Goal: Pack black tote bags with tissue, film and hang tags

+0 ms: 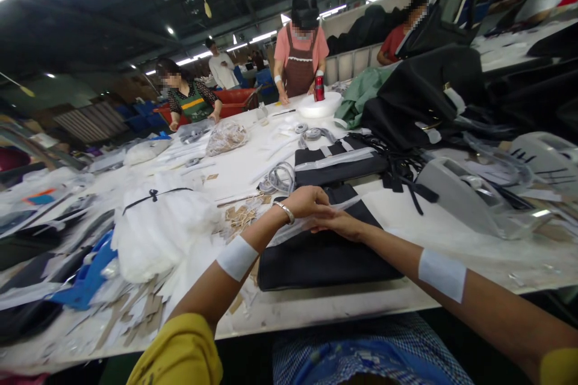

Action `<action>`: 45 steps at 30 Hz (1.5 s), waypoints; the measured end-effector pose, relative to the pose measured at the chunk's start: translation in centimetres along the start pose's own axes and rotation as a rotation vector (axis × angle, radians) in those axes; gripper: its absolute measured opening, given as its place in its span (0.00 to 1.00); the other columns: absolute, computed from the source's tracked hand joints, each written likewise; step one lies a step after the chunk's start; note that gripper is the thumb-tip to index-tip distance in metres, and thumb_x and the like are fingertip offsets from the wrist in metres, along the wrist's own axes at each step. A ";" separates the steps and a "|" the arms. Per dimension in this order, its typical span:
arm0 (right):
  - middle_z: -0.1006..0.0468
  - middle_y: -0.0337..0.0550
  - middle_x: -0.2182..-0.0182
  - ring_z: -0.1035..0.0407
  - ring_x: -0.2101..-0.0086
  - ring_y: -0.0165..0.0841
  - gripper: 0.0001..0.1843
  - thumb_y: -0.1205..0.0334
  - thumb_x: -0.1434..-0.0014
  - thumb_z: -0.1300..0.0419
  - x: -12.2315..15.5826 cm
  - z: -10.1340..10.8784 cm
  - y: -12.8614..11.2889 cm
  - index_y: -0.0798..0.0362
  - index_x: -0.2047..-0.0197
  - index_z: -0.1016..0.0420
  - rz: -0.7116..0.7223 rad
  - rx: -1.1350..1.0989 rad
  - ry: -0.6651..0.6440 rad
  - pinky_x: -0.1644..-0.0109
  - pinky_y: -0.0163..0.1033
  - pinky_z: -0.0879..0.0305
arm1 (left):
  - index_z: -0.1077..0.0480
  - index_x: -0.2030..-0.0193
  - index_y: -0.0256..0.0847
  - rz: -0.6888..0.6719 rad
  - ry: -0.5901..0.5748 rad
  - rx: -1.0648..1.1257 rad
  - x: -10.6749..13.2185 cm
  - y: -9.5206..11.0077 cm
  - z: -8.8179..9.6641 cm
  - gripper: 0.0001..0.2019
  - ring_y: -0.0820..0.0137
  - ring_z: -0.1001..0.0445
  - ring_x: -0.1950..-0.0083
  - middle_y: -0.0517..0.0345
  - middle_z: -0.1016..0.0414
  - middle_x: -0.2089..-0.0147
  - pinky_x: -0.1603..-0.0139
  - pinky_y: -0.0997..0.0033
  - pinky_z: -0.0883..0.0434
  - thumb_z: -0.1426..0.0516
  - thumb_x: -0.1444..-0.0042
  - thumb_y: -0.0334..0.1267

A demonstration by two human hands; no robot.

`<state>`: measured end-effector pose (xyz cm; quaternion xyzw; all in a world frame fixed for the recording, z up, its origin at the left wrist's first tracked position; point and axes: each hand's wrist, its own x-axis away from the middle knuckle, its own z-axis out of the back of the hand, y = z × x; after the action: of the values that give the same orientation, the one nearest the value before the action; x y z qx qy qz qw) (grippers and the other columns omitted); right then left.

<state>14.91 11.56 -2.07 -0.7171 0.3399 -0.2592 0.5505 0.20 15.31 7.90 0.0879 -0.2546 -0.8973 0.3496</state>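
Black fabric bag, flat on the white table just inside its near edge, with a clear plastic strip lying across its upper part. Left hand rests curled, knuckles up, on that strip at the bag's far edge (bracelet at the wrist); whether it pinches the plastic cannot be told. Right hand lies flat and unclenched on the bag, fingertips touching the left hand. Second black bag sits just beyond. To the left, a white bagged bundle and cardboard scraps crowd close; to the right, bare tabletop runs to a grey moulded part.
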 end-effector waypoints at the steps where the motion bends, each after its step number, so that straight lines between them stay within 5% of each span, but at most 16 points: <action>1: 0.18 0.51 0.62 0.23 0.60 0.40 0.24 0.47 0.49 0.30 0.0 0.0 0.1 0.59 0.59 0.21 -0.004 -0.016 0.039 0.54 0.44 0.27 | 0.20 0.65 0.41 -0.018 -0.029 0.005 -0.3 0.4 0.1 0.10 0.68 0.25 0.59 0.56 0.20 0.62 0.58 0.75 0.32 0.39 0.45 0.45; 3: 0.18 0.50 0.66 0.22 0.65 0.38 0.24 0.45 0.48 0.31 0.2 0.1 0.1 0.60 0.60 0.22 -0.013 -0.040 0.084 0.62 0.40 0.27 | 0.21 0.56 0.41 0.025 0.082 0.009 0.0 1.3 0.2 0.13 0.67 0.24 0.58 0.55 0.20 0.59 0.57 0.74 0.31 0.39 0.44 0.44; 5: 0.18 0.50 0.65 0.22 0.66 0.37 0.24 0.45 0.47 0.33 0.3 0.0 -0.3 0.59 0.60 0.22 -0.029 -0.060 0.089 0.65 0.37 0.27 | 0.25 0.49 0.41 0.120 0.332 -0.001 1.8 2.5 -0.2 0.16 0.67 0.23 0.57 0.54 0.21 0.56 0.55 0.72 0.29 0.42 0.41 0.44; 7: 0.18 0.49 0.63 0.22 0.67 0.35 0.24 0.45 0.47 0.32 0.5 -0.3 -0.8 0.58 0.59 0.22 -0.044 -0.069 0.105 0.67 0.35 0.28 | 0.27 0.49 0.42 0.203 0.530 -0.019 4.7 3.5 -1.6 0.15 0.67 0.23 0.56 0.54 0.21 0.54 0.52 0.69 0.28 0.47 0.36 0.44; 9: 0.18 0.49 0.64 0.22 0.68 0.34 0.23 0.46 0.48 0.32 0.6 -0.5 -1.3 0.58 0.59 0.22 -0.054 -0.072 0.129 0.68 0.33 0.28 | 0.29 0.46 0.43 0.256 0.593 -0.057 7.8 3.9 -4.1 0.15 0.66 0.24 0.50 0.53 0.22 0.50 0.46 0.66 0.28 0.50 0.34 0.42; 12: 0.18 0.48 0.67 0.22 0.70 0.34 0.20 0.48 0.47 0.32 0.7 -0.9 -1.4 0.58 0.62 0.22 -0.076 -0.048 0.172 0.71 0.32 0.27 | 0.43 0.33 0.42 0.290 0.545 -0.152 10.8 3.1 -8.5 0.24 0.62 0.37 0.33 0.48 0.36 0.33 0.33 0.57 0.36 0.48 0.35 0.40; 16: 0.18 0.48 0.72 0.22 0.73 0.34 0.15 0.52 0.44 0.34 1.7 -0.8 -1.3 0.58 0.66 0.21 -0.093 0.082 0.288 0.76 0.30 0.27 | 0.50 0.29 0.43 0.336 0.509 -0.238 11.3 1.4 -11.9 0.28 0.62 0.44 0.29 0.47 0.43 0.29 0.31 0.54 0.38 0.49 0.35 0.36; 24: 0.18 0.49 0.75 0.27 0.80 0.31 0.14 0.55 0.46 0.33 6.7 0.1 -2.0 0.58 0.75 0.20 -0.220 0.332 0.500 0.81 0.30 0.30 | 0.46 0.31 0.52 0.273 0.363 -0.333 10.7 3.2 -11.8 0.24 0.61 0.47 0.27 0.55 0.47 0.27 0.32 0.45 0.39 0.53 0.33 0.40; 33: 0.25 0.41 0.84 0.35 0.87 0.26 0.15 0.54 0.46 0.35 8.4 -0.1 -3.0 0.56 0.77 0.25 -0.312 0.351 0.652 0.86 0.29 0.38 | 0.49 0.30 0.44 0.165 0.220 -0.391 9.3 4.5 -13.1 0.25 0.60 0.52 0.26 0.52 0.50 0.27 0.29 0.41 0.49 0.54 0.32 0.43; 37: 0.25 0.39 0.83 0.33 0.85 0.27 0.21 0.44 0.43 0.40 13.2 0.5 -3.0 0.54 0.72 0.24 -0.270 0.439 0.694 0.83 0.30 0.35 | 0.49 0.30 0.46 0.126 0.182 -0.351 8.9 4.1 -13.4 0.26 0.59 0.51 0.26 0.53 0.49 0.27 0.29 0.40 0.49 0.54 0.33 0.46; 40: 0.27 0.38 0.84 0.34 0.85 0.27 0.25 0.39 0.40 0.44 17.8 1.5 -2.4 0.53 0.74 0.26 -0.282 0.534 0.848 0.82 0.30 0.36 | 0.51 0.29 0.47 0.152 0.192 -0.307 8.7 3.5 -13.6 0.26 0.59 0.51 0.26 0.53 0.48 0.27 0.30 0.41 0.48 0.56 0.32 0.47; 45: 0.19 0.45 0.72 0.26 0.75 0.33 0.19 0.45 0.43 0.39 21.3 3.4 -0.7 0.54 0.65 0.23 -0.373 0.442 0.938 0.72 0.35 0.27 | 0.53 0.29 0.44 0.163 0.253 -0.249 8.3 2.9 -13.7 0.27 0.59 0.50 0.27 0.49 0.47 0.27 0.30 0.42 0.48 0.54 0.32 0.46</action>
<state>31.06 -2.68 -2.37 -0.4401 0.3534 -0.7094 0.4221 0.32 2.48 -2.20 0.1351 -0.1022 -0.8724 0.4585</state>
